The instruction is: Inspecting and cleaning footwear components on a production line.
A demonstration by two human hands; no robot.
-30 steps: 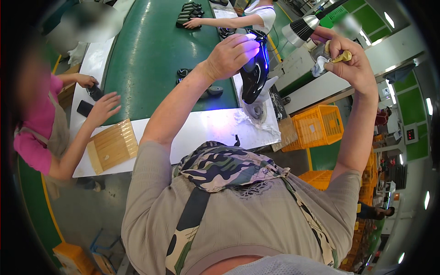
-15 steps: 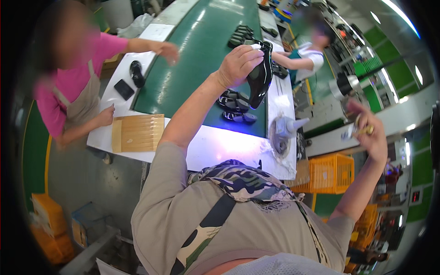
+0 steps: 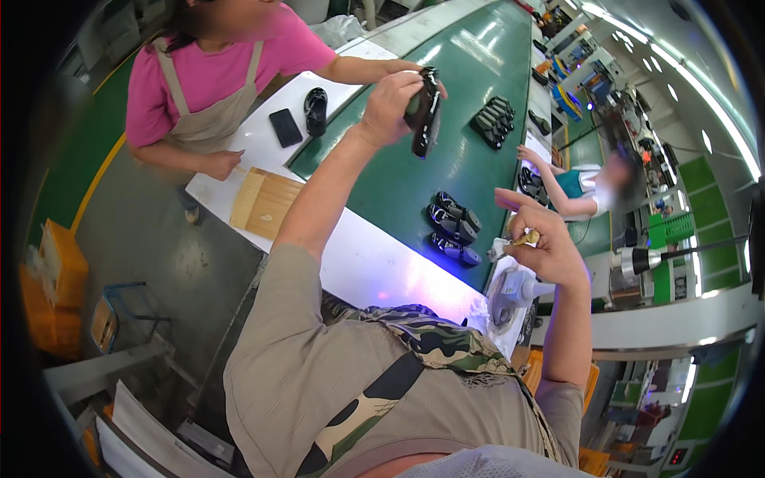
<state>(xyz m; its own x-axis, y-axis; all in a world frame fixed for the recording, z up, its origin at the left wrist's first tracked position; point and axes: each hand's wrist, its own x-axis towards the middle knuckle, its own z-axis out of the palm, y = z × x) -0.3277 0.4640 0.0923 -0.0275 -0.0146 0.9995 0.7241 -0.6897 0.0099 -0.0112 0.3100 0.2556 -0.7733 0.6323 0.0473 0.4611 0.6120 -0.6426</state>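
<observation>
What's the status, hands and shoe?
Left hand holding glossy black shoe. Right hand holding small yellowish item. Co-worker's arm extended close by shoe; contact unclear.

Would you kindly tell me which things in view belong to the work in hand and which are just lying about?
In use, it seems:
black shoe, in the left hand
yellow item and white wad, in the right hand
probably the shoes on the green belt

Apparently just lying about:
phone
tan panel
stool
orange boxes
</observation>
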